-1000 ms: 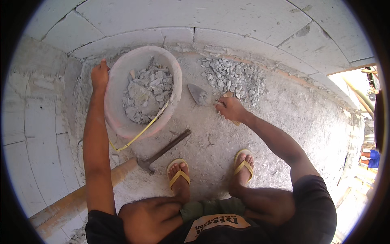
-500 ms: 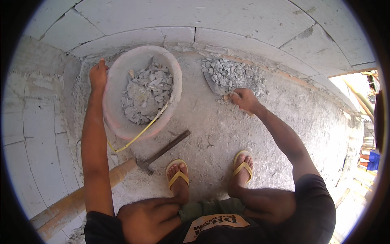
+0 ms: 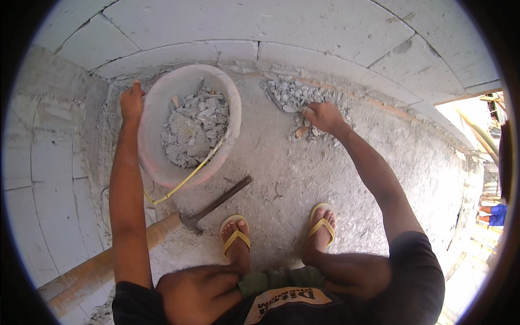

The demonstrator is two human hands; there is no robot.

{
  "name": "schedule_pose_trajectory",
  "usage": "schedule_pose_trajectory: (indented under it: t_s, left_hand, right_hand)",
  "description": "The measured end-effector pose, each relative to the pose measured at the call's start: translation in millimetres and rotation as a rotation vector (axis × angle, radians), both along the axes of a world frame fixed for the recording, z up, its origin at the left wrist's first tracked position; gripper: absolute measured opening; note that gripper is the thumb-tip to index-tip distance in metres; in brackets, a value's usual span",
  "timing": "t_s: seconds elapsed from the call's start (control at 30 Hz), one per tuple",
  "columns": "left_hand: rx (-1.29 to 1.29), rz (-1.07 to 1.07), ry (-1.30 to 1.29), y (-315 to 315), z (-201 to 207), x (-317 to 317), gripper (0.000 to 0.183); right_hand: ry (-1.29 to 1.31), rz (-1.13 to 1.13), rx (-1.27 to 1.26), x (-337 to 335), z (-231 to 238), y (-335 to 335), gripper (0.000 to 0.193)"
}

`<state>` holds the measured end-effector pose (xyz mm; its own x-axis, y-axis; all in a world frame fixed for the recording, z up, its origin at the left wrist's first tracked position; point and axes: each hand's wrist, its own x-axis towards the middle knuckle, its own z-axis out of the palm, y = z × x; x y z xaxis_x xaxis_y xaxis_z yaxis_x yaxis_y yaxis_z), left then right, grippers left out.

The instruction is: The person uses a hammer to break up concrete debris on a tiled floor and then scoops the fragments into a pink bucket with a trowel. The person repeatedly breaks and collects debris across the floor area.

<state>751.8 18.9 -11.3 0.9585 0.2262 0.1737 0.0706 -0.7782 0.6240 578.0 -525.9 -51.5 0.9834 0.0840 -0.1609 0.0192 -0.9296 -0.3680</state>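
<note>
A round, pale, dust-coated tub (image 3: 234, 111) holds broken grey rubble (image 3: 197, 122), with a yellow strap (image 3: 187, 177) over its near side. My left hand (image 3: 132, 102) is closed on the tub's left rim; the fingers are partly hidden. By the far wall, my right hand (image 3: 324, 116) is closed around a trowel, its handle mostly covered by the fingers. The grey trowel blade (image 3: 280, 105) reaches left into a heap of rubble chips (image 3: 303, 93) on the floor.
A hammer (image 3: 225, 196) lies between the tub and my feet, its head beside a long brown pole (image 3: 142, 233). Pale block walls (image 3: 303, 27) rise ahead and at left. My sandalled feet (image 3: 236, 235) stand on the gritty floor. At far right, a person in blue (image 3: 494, 215) is partly visible.
My right hand has moved slightly up toward the wall with the trowel, whose blade now sits further into the rubble heap. My left hand stays at the tub rim.
</note>
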Motion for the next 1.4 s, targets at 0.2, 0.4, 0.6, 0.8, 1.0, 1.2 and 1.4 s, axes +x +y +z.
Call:
schedule_pose_trajectory:
  t_s: [0.2, 0.4, 0.6, 0.8, 1.0, 1.2, 1.4]
  left_hand:
    - [-0.048, -0.01, -0.013, 2, -4, 1, 0.058]
    - [-0.013, -0.01, 0.002, -6, 1, -1, 0.059]
    - [0.018, -0.008, 0.028, -2, 4, -5, 0.058]
    - [0.046, 0.024, 0.067, -12, 11, -5, 0.055]
    - [-0.033, 0.085, 0.132, -14, 13, -8, 0.057]
    - [-0.026, 0.052, 0.107, -10, 6, -3, 0.057]
    - [-0.001, 0.035, 0.081, -14, 10, -3, 0.059]
  right_hand:
    - [0.011, -0.005, 0.017, -13, 7, 14, 0.03]
    - [0.041, -0.025, 0.034, -24, 40, 18, 0.029]
    - [0.015, 0.029, -0.023, -19, 105, 25, 0.028]
    - [-0.068, 0.063, -0.046, -15, 204, 67, 0.032]
    - [0.017, 0.195, 0.37, -13, 231, 118, 0.029]
    - [0.898, 0.052, 1.069, -12, 156, 187, 0.027]
    - [0.776, -0.018, 1.524, -4, 150, 130, 0.044]
